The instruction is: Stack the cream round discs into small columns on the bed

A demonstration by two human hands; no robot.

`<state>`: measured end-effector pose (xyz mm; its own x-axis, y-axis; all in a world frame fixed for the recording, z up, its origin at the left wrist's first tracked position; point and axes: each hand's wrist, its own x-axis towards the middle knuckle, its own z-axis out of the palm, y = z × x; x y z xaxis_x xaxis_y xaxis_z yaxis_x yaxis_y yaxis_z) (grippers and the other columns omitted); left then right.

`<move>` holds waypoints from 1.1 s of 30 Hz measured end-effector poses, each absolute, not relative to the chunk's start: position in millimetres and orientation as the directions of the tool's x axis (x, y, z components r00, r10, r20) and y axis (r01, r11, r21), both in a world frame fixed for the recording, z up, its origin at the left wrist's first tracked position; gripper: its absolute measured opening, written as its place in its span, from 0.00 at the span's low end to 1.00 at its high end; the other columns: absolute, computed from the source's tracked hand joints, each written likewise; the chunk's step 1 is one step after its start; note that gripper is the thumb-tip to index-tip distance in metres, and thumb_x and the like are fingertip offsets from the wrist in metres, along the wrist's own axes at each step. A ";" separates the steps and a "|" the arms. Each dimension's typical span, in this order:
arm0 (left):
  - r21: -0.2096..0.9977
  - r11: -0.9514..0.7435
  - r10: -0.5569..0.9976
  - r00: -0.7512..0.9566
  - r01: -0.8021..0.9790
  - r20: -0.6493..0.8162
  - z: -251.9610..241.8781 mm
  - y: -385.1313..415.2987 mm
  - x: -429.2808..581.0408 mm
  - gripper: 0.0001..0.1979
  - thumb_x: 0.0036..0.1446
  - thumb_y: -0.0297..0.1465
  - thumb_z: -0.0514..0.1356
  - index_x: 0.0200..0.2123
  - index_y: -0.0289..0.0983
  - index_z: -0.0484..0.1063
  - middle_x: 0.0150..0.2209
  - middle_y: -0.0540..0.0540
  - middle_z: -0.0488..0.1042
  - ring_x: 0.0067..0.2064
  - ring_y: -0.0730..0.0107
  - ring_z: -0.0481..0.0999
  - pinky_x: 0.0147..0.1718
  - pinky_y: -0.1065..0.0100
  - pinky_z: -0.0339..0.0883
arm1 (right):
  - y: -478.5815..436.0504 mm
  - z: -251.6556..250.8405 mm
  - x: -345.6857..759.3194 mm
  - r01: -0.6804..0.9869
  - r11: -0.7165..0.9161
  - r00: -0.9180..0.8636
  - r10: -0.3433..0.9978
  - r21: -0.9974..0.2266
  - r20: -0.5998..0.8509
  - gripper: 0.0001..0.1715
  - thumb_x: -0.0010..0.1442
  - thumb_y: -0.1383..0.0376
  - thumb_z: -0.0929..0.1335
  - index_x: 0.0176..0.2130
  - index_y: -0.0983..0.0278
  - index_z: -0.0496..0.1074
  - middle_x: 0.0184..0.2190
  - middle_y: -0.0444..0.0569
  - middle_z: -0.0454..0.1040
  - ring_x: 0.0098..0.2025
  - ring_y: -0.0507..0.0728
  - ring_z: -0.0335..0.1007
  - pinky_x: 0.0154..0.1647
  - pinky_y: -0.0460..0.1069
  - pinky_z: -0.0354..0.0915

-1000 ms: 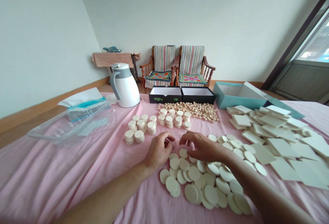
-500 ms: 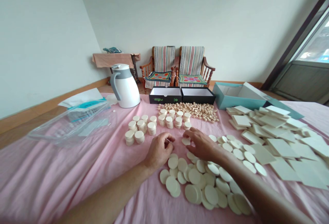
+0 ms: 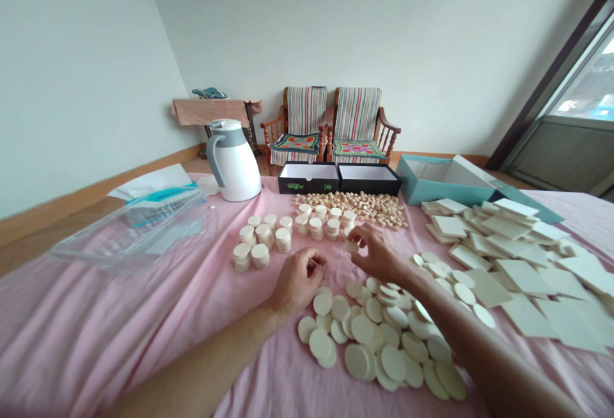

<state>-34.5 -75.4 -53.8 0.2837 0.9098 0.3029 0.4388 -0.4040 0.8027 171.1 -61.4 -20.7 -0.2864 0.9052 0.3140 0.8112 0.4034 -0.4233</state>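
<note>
My right hand [image 3: 377, 253] pinches a pale round wooden disc [image 3: 352, 247] between thumb and fingers, at the right end of the rows of stacked discs [image 3: 316, 227]. Its fingers partly cover the stack there. My left hand [image 3: 298, 280] rests on the cloth with its fingers curled together; whether something small is in them is hidden. More stacks of discs [image 3: 260, 255] stand to the left of that hand. Loose discs [image 3: 369, 328] lie in a spread heap in front of me, partly under my right forearm.
Square pale tiles [image 3: 527, 274] are piled at the right. Small wooden beads [image 3: 359, 207] lie before two black box halves [image 3: 309, 178], beside a blue box [image 3: 426, 181]. A white jug [image 3: 237, 165] and a clear plastic container [image 3: 139, 223] stand at left on the pink cloth [image 3: 182, 316].
My right hand has moved a little away from me and right, lifting a disc from the cloth towards the end stack. The left hand has stayed nearly still.
</note>
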 end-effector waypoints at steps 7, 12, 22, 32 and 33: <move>0.814 -0.393 0.913 0.284 0.428 0.292 -52.8 -75.5 -34.2 0.10 0.47 0.20 0.52 0.32 0.36 0.70 0.28 0.49 0.75 0.31 0.71 0.75 0.30 0.72 0.67 | -35.9 -36.0 176.4 0.859 0.311 -0.080 0.866 -0.407 0.494 0.08 0.48 0.68 0.64 0.33 0.64 0.65 0.33 0.47 0.65 0.33 0.53 0.61 0.33 0.47 0.57; 0.806 -0.399 0.912 0.279 0.438 0.300 -53.4 -75.7 -34.5 0.10 0.47 0.20 0.52 0.31 0.36 0.70 0.28 0.49 0.76 0.30 0.72 0.75 0.29 0.73 0.67 | -31.3 -41.5 174.8 0.852 0.330 -0.087 0.856 -0.407 0.510 0.07 0.50 0.66 0.64 0.34 0.63 0.66 0.32 0.48 0.66 0.33 0.53 0.63 0.33 0.47 0.58; 0.808 -0.409 0.906 0.297 0.425 0.302 -50.7 -77.1 -33.6 0.11 0.48 0.21 0.52 0.33 0.35 0.70 0.31 0.48 0.76 0.31 0.72 0.75 0.30 0.72 0.67 | -63.8 -2.8 178.2 0.728 0.428 -0.425 0.895 -0.536 0.136 0.08 0.49 0.70 0.64 0.33 0.64 0.71 0.29 0.46 0.71 0.30 0.51 0.66 0.30 0.46 0.61; 0.778 -0.413 0.907 0.294 0.473 0.303 -48.6 -77.5 -33.6 0.09 0.49 0.22 0.52 0.32 0.35 0.70 0.32 0.47 0.75 0.31 0.71 0.75 0.31 0.72 0.67 | -96.6 8.3 164.8 0.722 0.526 -0.627 0.772 -0.449 -0.103 0.17 0.46 0.68 0.68 0.39 0.64 0.69 0.37 0.49 0.71 0.37 0.55 0.65 0.37 0.48 0.61; 0.777 -0.414 0.906 0.295 0.474 0.304 -48.5 -77.6 -33.6 0.09 0.49 0.22 0.52 0.32 0.35 0.70 0.32 0.47 0.75 0.31 0.71 0.75 0.31 0.72 0.67 | -95.9 7.2 164.5 0.714 0.532 -0.635 0.766 -0.455 -0.099 0.17 0.45 0.69 0.68 0.39 0.64 0.69 0.37 0.49 0.71 0.36 0.54 0.65 0.37 0.48 0.61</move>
<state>-33.6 -77.6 -48.5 0.2947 0.9061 0.3035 0.4740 -0.4144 0.7769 164.5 -95.9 7.2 -0.6346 0.7664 -0.0994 0.7139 0.5322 -0.4551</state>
